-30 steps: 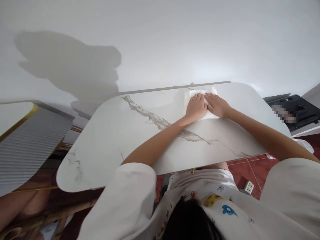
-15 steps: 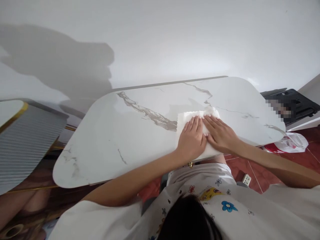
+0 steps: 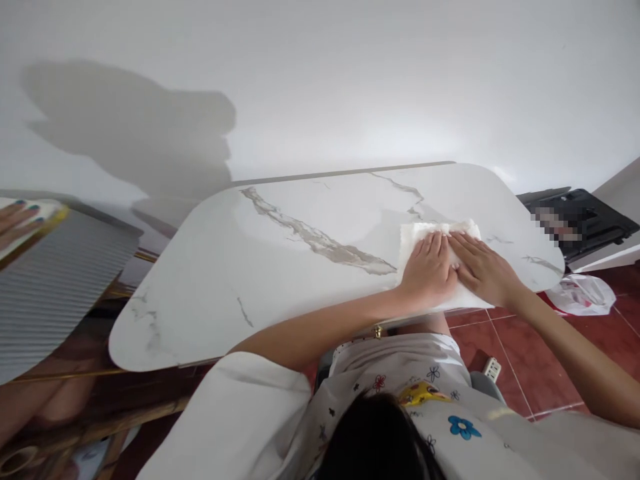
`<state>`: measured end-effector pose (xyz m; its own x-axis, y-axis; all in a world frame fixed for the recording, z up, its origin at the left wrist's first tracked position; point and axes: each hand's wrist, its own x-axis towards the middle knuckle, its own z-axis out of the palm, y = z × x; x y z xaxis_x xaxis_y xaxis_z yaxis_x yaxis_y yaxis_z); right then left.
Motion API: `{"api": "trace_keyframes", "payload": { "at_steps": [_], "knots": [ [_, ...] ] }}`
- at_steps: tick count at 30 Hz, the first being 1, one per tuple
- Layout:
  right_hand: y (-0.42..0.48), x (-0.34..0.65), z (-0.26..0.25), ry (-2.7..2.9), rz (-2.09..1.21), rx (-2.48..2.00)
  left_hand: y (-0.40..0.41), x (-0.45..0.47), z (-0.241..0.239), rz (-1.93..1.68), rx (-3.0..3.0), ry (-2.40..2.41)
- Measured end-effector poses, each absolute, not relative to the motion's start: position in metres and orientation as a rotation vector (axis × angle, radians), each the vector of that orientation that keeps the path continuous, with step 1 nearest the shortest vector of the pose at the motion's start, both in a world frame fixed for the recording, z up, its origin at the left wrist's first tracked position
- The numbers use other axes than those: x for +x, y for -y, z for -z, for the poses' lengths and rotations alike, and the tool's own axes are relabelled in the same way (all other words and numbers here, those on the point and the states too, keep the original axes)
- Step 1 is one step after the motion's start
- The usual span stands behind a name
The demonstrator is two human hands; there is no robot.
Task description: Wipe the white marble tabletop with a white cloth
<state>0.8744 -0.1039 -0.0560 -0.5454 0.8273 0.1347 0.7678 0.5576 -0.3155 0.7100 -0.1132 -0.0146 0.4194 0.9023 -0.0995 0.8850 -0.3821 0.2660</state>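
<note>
A white paper towel (image 3: 411, 235) lies spread on a white marble-patterned tabletop (image 3: 200, 287), toward its right half and reaching the front edge. My left hand (image 3: 429, 270) presses flat on the towel with its fingers stretched forward. Beside it, my right hand (image 3: 483, 267) also lies flat on the towel, fingers extended and angled toward the left. The two hands nearly meet at the thumbs. Neither hand wraps round the towel, and the part beneath the palms is hidden.
Behind the tabletop stands a white wall (image 3: 350, 87). At the left, another person's hand (image 3: 17, 220) rests on a ribbed grey cabinet (image 3: 65, 287) with gold trim. A black case (image 3: 595, 217) and a white plastic bag (image 3: 583, 295) are at the right. A power strip (image 3: 493, 369) lies on the red tiled floor.
Both my hands have slid to the right along the tabletop, and the paper towel has moved with them. Another person's hand has come into view at the far left.
</note>
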Motion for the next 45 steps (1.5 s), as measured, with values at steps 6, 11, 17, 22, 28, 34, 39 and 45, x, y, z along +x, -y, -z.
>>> {"api": "trace_keyframes", "payload": {
  "at_steps": [6, 11, 17, 22, 28, 34, 39, 45],
  "knots": [
    [0.04, 0.862, 0.066, 2.589, -0.353, -1.231, 0.065, 0.702, 0.025, -0.05, 2.395, -1.66],
    [-0.022, 0.848, 0.074, 2.641, -0.405, -1.123, 0.018, 0.689, 0.034, -0.064, 2.378, -1.771],
    [-0.07, 0.818, 0.074, 2.638, -0.242, -1.19, -0.033, 0.666, 0.043, -0.082, 2.401, -1.858],
    [-0.109, 0.792, 0.075, 2.604, -0.265, -1.313, -0.076, 0.652, 0.053, -0.091, 2.453, -1.839],
    [-0.133, 0.789, 0.087, 2.422, -0.317, -1.39, -0.107, 0.658, 0.061, -0.093, 2.45, -1.895],
    [-0.152, 0.823, 0.094, 2.415, -0.375, -1.501, -0.125, 0.693, 0.066, -0.107, 2.432, -1.91],
    [-0.146, 0.833, 0.094, 2.43, -0.316, -1.518, -0.122, 0.704, 0.067, -0.058, 2.447, -1.887],
    [-0.097, 0.839, 0.092, 2.46, -0.28, -1.461, -0.068, 0.707, 0.061, -0.092, 2.46, -1.913]
  ]
}}
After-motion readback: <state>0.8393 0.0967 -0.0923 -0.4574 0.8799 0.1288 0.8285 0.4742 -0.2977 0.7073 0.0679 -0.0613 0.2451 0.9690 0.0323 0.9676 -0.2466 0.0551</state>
